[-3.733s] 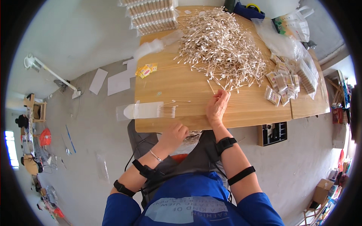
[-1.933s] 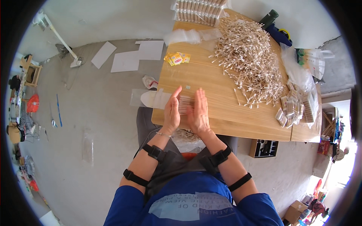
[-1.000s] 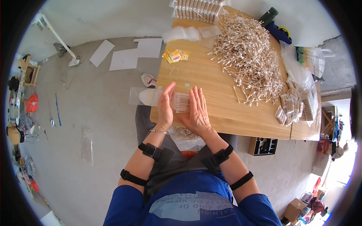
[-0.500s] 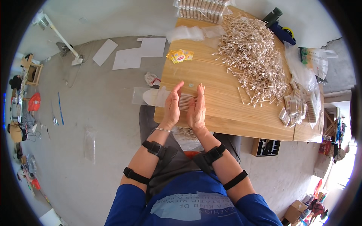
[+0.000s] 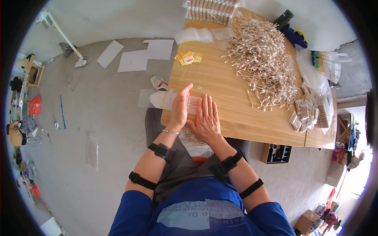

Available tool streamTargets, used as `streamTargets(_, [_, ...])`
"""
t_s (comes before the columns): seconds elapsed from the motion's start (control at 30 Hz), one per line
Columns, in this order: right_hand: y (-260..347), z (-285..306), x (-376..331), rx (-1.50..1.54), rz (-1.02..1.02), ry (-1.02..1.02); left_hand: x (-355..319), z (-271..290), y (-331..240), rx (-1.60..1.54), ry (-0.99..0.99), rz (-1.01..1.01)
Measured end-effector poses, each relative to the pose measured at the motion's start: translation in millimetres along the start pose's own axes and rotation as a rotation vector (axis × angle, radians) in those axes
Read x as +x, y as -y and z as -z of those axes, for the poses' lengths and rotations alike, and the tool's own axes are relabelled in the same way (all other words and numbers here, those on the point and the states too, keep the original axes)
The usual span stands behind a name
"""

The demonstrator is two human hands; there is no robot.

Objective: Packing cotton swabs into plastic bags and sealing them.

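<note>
Wooden worktop [image 5: 232, 100] gives me room between the swab row [image 5: 192, 105] and the swab pile [image 5: 262, 55] to its upper right; near edge just below. On my feed, both hands lie straight, unclenched: left hand [image 5: 180, 109] against the row's left end, right hand [image 5: 207, 121] against its right. Grey floor [image 5: 112, 114] spreads leftward.

1. The person's bare left hand [image 5: 180, 109] stood on edge, fingers extended, at the left end of a neat row of thin, pale cotton swabs [image 5: 192, 105].
2. The bare right hand [image 5: 206, 121] was palm down at the row's right end, fingers pointing away from the body.
3. A flat, white, round-ended strip [image 5: 160, 100] jutted past the left edge of the light-brown wooden table [image 5: 244, 122].
4. Farther back rose a large heap of loose, white-tipped swabs [image 5: 262, 59], with small yellow packets [image 5: 188, 58] to its left.
</note>
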State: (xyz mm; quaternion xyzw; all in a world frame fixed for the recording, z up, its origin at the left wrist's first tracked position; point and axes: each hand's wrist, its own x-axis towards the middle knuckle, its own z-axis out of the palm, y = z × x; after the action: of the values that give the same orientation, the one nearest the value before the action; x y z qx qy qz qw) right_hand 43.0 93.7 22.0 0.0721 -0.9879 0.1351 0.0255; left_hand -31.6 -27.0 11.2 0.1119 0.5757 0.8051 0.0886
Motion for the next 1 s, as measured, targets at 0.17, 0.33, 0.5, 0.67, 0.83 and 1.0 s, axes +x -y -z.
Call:
streamTargets(0.17, [2.8,-3.5,0.7,0.016,0.006,-0.041,-2.8,7.0,-3.3,-0.077,-0.062,0.031])
streamTargets(0.33, [3.4,2.5,-0.2,0.033,-0.002,-0.034,-49.3,24.3,-18.2,0.770,-0.047,-0.185])
streamTargets(0.5, [1.1,1.8,0.3,-0.008,-0.004,-0.012,-76.9,24.4,-21.3,1.141,0.128,-0.301])
streamTargets(0.67, [-1.1,-3.3,0.4,-0.032,-0.012,0.019,-73.7,10.8,-22.3,1.315,0.151,-0.358])
streamTargets(0.83, [-1.5,-6.4,0.1,-0.032,-0.007,0.026,-76.0,9.8,-16.6,1.384,0.121,-0.398])
streamTargets(1.0, [-3.0,-8.5,0.3,-0.103,-0.003,0.010,-75.2,8.3,-14.7,1.366,0.116,-0.373])
